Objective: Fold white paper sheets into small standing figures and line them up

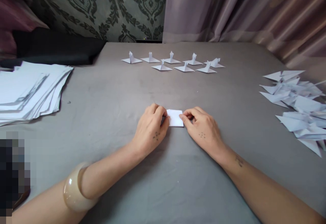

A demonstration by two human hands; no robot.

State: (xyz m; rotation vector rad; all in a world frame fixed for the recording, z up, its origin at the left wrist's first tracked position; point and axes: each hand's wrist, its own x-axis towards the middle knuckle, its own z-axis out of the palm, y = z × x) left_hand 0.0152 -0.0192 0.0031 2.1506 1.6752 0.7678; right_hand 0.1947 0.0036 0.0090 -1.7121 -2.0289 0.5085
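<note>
A small folded piece of white paper lies at the middle of the table, between my two hands. My left hand pinches its left edge, fingers curled over the top corner. At the right edge, my right hand grips the paper between thumb and forefinger. The paper looks rectangular and flat, with its side edges partly hidden by my fingertips. A pale bangle is on my left forearm.
Several folded paper figures stand in two rows toward the back of the grey-covered table. A heap of folded white paper lies at the right. Stacked white sheets and a black cloth are at the left.
</note>
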